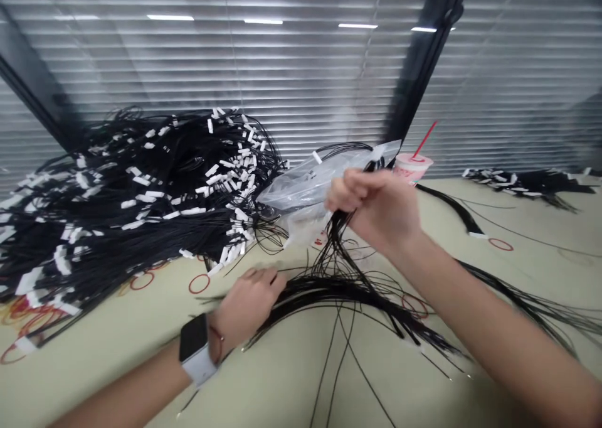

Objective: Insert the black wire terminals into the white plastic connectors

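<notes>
Bare forearms reach in from the lower corners, the left one wearing a white-strapped smartwatch with a thin red cord beside it on the wrist. The right hand is clamped shut on a bundle of thin black wires, fingers curled round it, strands hanging from the fist and spreading across the middle of the bench. The left hand lies apart from the right, palm down and not gripping, its fingers resting on those same wires where they sweep low over the bench top. Just behind the right hand sits a crumpled clear plastic bag, with a few strands looped above it. Toward the left edge of the bench rises a big heap of black wires tagged with white labels, red rubber bands scattered at its foot. Along the far edge, right of the bag, stand a pink cup with a red straw and then a smaller labelled heap near the far right corner, with slatted window blinds behind
</notes>
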Motion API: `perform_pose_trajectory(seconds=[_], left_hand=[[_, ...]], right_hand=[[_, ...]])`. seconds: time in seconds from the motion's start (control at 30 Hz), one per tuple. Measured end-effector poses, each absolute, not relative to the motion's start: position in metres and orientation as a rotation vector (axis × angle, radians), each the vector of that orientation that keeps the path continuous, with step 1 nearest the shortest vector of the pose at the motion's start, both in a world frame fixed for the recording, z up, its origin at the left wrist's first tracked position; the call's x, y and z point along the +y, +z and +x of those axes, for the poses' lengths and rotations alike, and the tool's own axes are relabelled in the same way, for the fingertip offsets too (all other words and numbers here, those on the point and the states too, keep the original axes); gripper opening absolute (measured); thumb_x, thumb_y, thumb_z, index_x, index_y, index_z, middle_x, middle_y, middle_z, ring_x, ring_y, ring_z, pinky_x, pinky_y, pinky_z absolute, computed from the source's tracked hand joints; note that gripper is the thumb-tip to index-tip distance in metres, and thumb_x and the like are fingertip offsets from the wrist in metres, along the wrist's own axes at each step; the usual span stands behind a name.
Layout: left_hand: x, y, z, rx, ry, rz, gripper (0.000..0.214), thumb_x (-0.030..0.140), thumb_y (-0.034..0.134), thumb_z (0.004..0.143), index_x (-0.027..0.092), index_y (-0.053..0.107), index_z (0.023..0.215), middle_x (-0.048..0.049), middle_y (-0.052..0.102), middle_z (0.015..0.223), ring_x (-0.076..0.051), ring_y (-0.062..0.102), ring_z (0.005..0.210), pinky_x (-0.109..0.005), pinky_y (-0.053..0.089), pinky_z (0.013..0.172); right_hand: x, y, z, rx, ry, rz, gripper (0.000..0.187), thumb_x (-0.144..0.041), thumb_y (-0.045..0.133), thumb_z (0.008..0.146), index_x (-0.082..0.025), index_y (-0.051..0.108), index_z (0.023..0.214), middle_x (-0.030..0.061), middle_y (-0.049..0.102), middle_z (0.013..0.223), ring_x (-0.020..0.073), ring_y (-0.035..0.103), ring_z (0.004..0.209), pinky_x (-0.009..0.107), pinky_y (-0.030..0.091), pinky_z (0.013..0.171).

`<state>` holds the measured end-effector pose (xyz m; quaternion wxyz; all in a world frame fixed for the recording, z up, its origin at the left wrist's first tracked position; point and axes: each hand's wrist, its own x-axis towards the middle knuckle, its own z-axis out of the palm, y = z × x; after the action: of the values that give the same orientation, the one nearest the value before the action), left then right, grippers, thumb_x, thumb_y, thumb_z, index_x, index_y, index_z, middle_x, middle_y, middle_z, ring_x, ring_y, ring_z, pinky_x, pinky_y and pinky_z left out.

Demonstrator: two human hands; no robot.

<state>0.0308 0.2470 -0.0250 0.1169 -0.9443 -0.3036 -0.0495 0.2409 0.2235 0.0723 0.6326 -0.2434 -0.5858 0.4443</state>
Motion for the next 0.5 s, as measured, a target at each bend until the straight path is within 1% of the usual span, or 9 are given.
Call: perform_pose_trajectory(seconds=[0.07, 0.13, 0.2, 0.27, 0.3, 0.37, 0.43, 0.5], left_hand=[[0.243, -0.024, 0.021, -0.947, -0.115, -2.736, 0.041, -0.003, 0.022, 0.077, 0.014, 0.052, 0.099, -0.0113, 0.052, 0.096, -0.023, 0.051, 0.086, -0.037, 0.036, 0.077], [0.24, -0.022, 0.016, -1.014, -0.084, -2.721, 0.041, 0.002, 0.019, 0.082, 0.014, 0.053, 0.101, -0.0124, 0.051, 0.098, -0.024, 0.05, 0.086, -0.039, 0.037, 0.077], [0.238, -0.017, 0.017, -1.075, -0.069, -2.717, 0.036, 0.017, 0.019, 0.088, 0.013, 0.054, 0.097, -0.0124, 0.051, 0.096, -0.024, 0.05, 0.085, -0.04, 0.038, 0.075], [0.237, -0.007, 0.021, -1.155, -0.083, -2.76, 0.043, 0.037, 0.019, 0.09, 0.013, 0.055, 0.093, -0.011, 0.051, 0.093, -0.024, 0.05, 0.086, -0.04, 0.039, 0.076], [0.237, -0.002, 0.025, -1.213, -0.107, -2.804, 0.049, 0.045, 0.018, 0.089, 0.013, 0.054, 0.094, -0.0101, 0.051, 0.093, -0.023, 0.049, 0.088, -0.041, 0.039, 0.078], [0.234, 0.007, 0.034, -1.321, -0.179, -2.882, 0.058, 0.057, 0.02, 0.084, 0.014, 0.051, 0.104, -0.0101, 0.051, 0.101, -0.024, 0.048, 0.094, -0.042, 0.039, 0.083], [0.232, 0.008, 0.045, -1.356, -0.307, -2.902, 0.076, 0.07, 0.029, 0.074, 0.013, 0.04, 0.123, -0.0125, 0.045, 0.117, -0.026, 0.044, 0.105, -0.043, 0.038, 0.089], [0.231, -0.001, 0.054, -1.331, -0.389, -2.918, 0.096, 0.078, 0.038, 0.062, 0.011, 0.03, 0.131, -0.0138, 0.039, 0.126, -0.028, 0.039, 0.112, -0.043, 0.037, 0.093]], right_hand=[[0.222, 0.088, 0.252, -1.269, 0.928, -0.471, 0.023, -0.018, 0.02, 0.078, -0.012, 0.009, 0.059, -0.0001, 0.014, 0.054, 0.0042, 0.028, 0.048, 0.023, 0.032, 0.057], [0.223, 0.097, 0.255, -1.225, 0.885, -0.412, 0.023, -0.02, 0.019, 0.079, -0.012, 0.009, 0.06, -0.0002, 0.014, 0.055, 0.0045, 0.027, 0.048, 0.023, 0.032, 0.057], [0.223, 0.1, 0.249, -1.241, 0.932, -0.41, 0.02, -0.019, 0.022, 0.077, -0.012, 0.013, 0.06, -0.0001, 0.017, 0.055, 0.0045, 0.028, 0.05, 0.023, 0.032, 0.058], [0.224, 0.098, 0.237, -1.323, 1.014, -0.398, 0.017, -0.018, 0.029, 0.073, -0.012, 0.02, 0.059, 0.0, 0.022, 0.055, 0.0045, 0.029, 0.051, 0.023, 0.032, 0.058], [0.224, 0.097, 0.23, -1.378, 1.039, -0.377, 0.017, -0.018, 0.033, 0.07, -0.012, 0.023, 0.058, 0.0001, 0.024, 0.055, 0.0045, 0.03, 0.052, 0.022, 0.031, 0.058], [0.224, 0.097, 0.218, -1.48, 1.037, -0.338, 0.018, -0.017, 0.04, 0.067, -0.012, 0.027, 0.055, 0.0003, 0.028, 0.055, 0.0044, 0.032, 0.053, 0.021, 0.028, 0.056], [0.222, 0.104, 0.211, -1.576, 0.98, -0.337, 0.022, -0.018, 0.045, 0.067, -0.011, 0.028, 0.054, 0.0002, 0.03, 0.055, 0.0039, 0.033, 0.054, 0.02, 0.026, 0.056], [0.218, 0.119, 0.209, -1.654, 0.884, -0.337, 0.025, -0.018, 0.05, 0.068, -0.011, 0.03, 0.055, -0.0006, 0.031, 0.056, 0.003, 0.035, 0.056, 0.02, 0.028, 0.058]])
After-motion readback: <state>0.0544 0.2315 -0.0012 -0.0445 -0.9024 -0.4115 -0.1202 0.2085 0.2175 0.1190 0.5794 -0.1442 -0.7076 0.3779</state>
